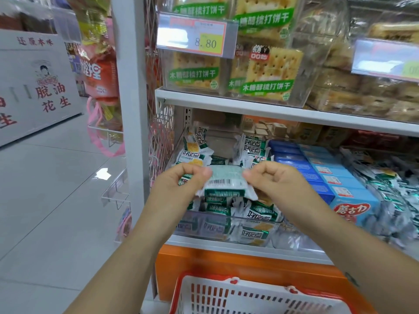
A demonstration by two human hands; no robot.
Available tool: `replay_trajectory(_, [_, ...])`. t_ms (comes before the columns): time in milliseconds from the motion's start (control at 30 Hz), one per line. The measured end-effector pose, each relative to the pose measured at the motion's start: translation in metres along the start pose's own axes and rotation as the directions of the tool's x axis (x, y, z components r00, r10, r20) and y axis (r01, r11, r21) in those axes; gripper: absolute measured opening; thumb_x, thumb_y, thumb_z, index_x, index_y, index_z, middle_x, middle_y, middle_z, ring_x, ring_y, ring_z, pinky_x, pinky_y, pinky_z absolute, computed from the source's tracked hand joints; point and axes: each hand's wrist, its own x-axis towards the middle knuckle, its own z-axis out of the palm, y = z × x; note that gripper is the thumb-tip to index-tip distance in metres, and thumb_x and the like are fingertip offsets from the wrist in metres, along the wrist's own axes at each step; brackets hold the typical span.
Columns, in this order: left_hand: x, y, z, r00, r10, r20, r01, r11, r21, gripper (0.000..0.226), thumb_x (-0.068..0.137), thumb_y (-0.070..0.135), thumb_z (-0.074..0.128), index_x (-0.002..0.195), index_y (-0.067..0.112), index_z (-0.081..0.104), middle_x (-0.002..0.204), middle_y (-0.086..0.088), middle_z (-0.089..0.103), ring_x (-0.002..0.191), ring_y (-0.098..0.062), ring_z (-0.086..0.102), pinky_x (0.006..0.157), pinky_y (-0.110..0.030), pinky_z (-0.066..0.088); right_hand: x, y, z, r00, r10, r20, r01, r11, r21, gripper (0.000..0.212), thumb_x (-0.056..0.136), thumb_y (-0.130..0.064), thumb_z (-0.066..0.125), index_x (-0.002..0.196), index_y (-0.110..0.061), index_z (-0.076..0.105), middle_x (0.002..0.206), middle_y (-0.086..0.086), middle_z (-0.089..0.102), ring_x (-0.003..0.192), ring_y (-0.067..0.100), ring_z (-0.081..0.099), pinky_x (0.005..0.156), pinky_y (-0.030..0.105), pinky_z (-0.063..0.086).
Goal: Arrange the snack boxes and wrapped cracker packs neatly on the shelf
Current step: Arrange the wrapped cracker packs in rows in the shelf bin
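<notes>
Basket [260, 295] at bottom edge | left hand [181, 181], right hand [272, 177]: fingers [196, 171] pinch opposite ends of one cracker pack [224, 183], barcode up | held over clear bin [213, 226]

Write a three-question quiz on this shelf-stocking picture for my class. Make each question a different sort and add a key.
1. True or false: the left hand and the right hand both pinch the same cracker pack.
2. Multiple choice: what stands directly to the right of the clear bin of green-and-white packs? A) blue boxes B) glass bottles C) tin cans
3. Fill in the blank: the price tag above the held pack reads ____.

Key: 1 true; 2 A; 3 8.80
</notes>
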Motion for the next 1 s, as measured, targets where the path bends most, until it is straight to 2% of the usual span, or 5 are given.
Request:
replay_trajectory(133, [-0.002,0.001,0.004,0.995,0.097,-0.009,-0.098,0.993,-0.07,0.034,0.078,0.005,0.071,0.1,0.024,0.054,0.104,0.01,0.06,0.078,0.005,0.065,0.064,-0.006,0.047,0.001,0.006,0.004,0.989,-0.084,-0.12,0.082,0.996,-0.025,0.02,0.08,-0.014,0.072,0.086,-0.02,0.053,0.063,-0.007,0.065,0.062,0.006,0.061,0.057,0.016,0.044])
replay_trajectory(300, [-0.002,0.001,0.003,0.984,0.167,0.067,-0.157,0.979,-0.128,0.048,0.08,-0.012,0.062,0.109,0.026,0.053,0.107,0.001,0.059,0.093,-0.005,0.068,0.071,-0.011,0.051,-0.002,0.007,0.008,0.978,-0.146,-0.146,0.141,0.989,-0.044,0.007,0.085,-0.017,0.067,0.085,-0.021,0.06,0.071,-0.006,0.071,0.063,-0.001,0.062,0.059,0.01,0.044])
replay_trajectory(700, [0.0,-0.008,0.002,0.999,0.051,0.005,-0.051,0.997,0.053,0.016,0.082,0.028,0.07,0.097,0.032,0.064,0.113,0.014,0.063,0.09,0.005,0.062,0.08,-0.017,0.046,0.0,0.003,0.002,0.982,-0.149,-0.118,0.141,0.987,-0.075,0.013,0.084,-0.029,0.066,0.093,-0.029,0.057,0.087,-0.01,0.069,0.066,-0.001,0.06,0.065,0.019,0.044])
replay_trajectory(900, [0.005,-0.01,0.002,0.985,-0.171,-0.003,0.17,0.979,-0.11,0.011,0.083,0.025,0.069,0.089,0.019,0.062,0.084,0.001,0.06,0.071,-0.01,0.053,0.064,-0.024,0.043,0.006,0.0,0.003,0.763,-0.503,0.407,0.601,0.319,-0.732,0.032,0.075,-0.052,0.062,0.101,-0.034,0.057,0.114,-0.012,0.059,0.107,0.009,0.05,0.092,0.027,0.035])
replay_trajectory(1000, [0.003,-0.006,0.0,0.982,-0.165,0.089,0.181,0.957,-0.225,0.025,0.076,0.035,0.066,0.09,0.014,0.065,0.09,-0.004,0.067,0.08,-0.019,0.061,0.072,-0.026,0.054,0.011,-0.007,0.006,0.785,-0.52,0.337,0.564,0.376,-0.735,0.015,0.082,-0.034,0.067,0.095,-0.029,0.06,0.094,-0.015,0.065,0.089,0.01,0.058,0.084,0.023,0.038])
